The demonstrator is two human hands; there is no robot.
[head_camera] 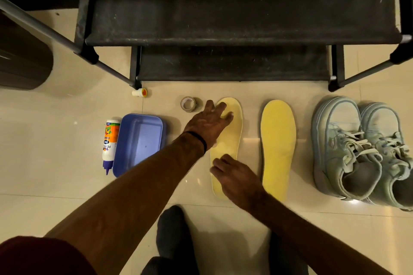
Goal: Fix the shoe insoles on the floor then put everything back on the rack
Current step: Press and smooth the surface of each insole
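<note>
Both hands lie flat, fingers spread, on the pale yellow insole (pixel 226 140) running lengthwise away from him: left hand (pixel 206 124) at its toe, right hand (pixel 234 178) at its heel.

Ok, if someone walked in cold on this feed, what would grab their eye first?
Probably the two bright yellow foam insoles lying side by side on the cream tiled floor: the left insole has the left hand pressing its toe end and the right hand on its heel end, while the right insole lies untouched. Next, the pale grey-green laced sneakers at far right and the black fabric-shelved shoe rack above.
</note>
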